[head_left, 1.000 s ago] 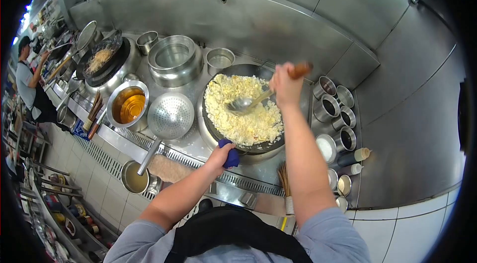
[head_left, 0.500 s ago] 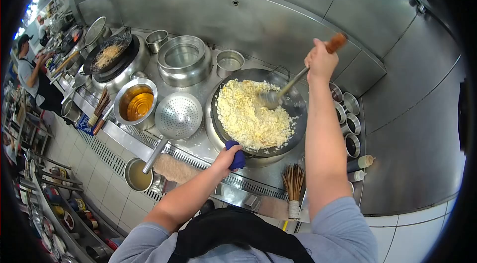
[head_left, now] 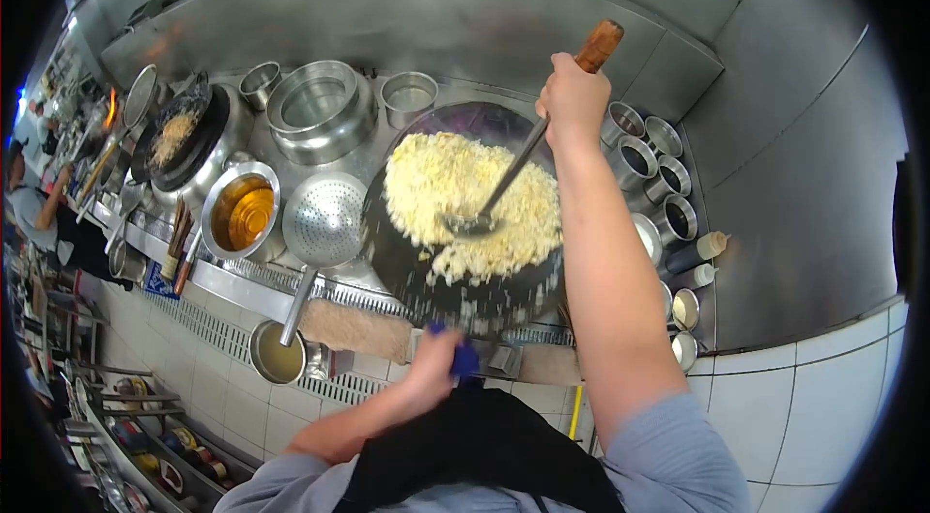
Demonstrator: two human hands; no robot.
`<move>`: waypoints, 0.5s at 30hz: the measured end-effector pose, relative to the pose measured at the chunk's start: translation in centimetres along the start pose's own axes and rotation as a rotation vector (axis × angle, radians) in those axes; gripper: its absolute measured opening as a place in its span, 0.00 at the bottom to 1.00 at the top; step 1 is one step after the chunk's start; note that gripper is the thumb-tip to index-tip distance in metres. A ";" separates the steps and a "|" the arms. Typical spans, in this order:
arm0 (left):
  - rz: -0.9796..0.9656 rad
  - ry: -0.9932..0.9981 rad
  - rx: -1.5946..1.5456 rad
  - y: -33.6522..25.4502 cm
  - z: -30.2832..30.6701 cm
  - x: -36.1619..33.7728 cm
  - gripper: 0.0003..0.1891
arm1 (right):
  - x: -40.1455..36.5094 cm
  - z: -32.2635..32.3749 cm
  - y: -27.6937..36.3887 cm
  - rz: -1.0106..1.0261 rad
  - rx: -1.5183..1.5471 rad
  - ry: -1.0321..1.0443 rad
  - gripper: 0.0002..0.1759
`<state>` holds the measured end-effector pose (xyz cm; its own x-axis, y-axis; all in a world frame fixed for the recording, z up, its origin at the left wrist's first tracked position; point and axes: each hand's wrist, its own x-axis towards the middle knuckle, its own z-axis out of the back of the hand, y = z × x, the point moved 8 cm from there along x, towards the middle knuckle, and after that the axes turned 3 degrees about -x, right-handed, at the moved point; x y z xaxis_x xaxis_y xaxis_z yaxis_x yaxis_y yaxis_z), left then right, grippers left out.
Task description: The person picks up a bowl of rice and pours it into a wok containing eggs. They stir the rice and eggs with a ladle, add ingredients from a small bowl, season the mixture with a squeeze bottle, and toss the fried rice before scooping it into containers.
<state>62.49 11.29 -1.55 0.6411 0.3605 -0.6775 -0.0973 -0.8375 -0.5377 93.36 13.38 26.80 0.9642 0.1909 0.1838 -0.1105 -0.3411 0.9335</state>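
A black wok (head_left: 455,290) full of yellow fried rice (head_left: 465,198) is tilted, its near rim pulled toward me and lifted off the burner. My left hand (head_left: 434,363) grips the wok's near handle through a blue cloth (head_left: 463,356). My right hand (head_left: 573,98) holds the wooden handle of a long metal ladle (head_left: 489,205), whose bowl sits in the rice at the wok's middle.
Left of the wok lie a perforated strainer (head_left: 320,220) and a bowl of oil (head_left: 239,211); large steel pots (head_left: 315,108) stand behind. Seasoning tins (head_left: 644,164) line the right. A second wok (head_left: 179,133) sits far left, where another person (head_left: 39,208) works.
The wok has been pulled toward me and tipped up by my left hand. The ladle's bowl moved from the rice's far side into its middle, my right hand shifting slightly left.
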 end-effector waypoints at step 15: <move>0.088 0.016 0.048 -2.6 -1.3 -0.2 0.09 | -8.0 -0.6 8.9 0.336 -0.046 0.144 0.11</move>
<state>63.61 12.89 0.59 0.6406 0.2790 -0.7154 -0.1905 -0.8448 -0.5000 84.55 9.39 33.85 0.8287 0.2044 0.5210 -0.4290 -0.3661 0.8258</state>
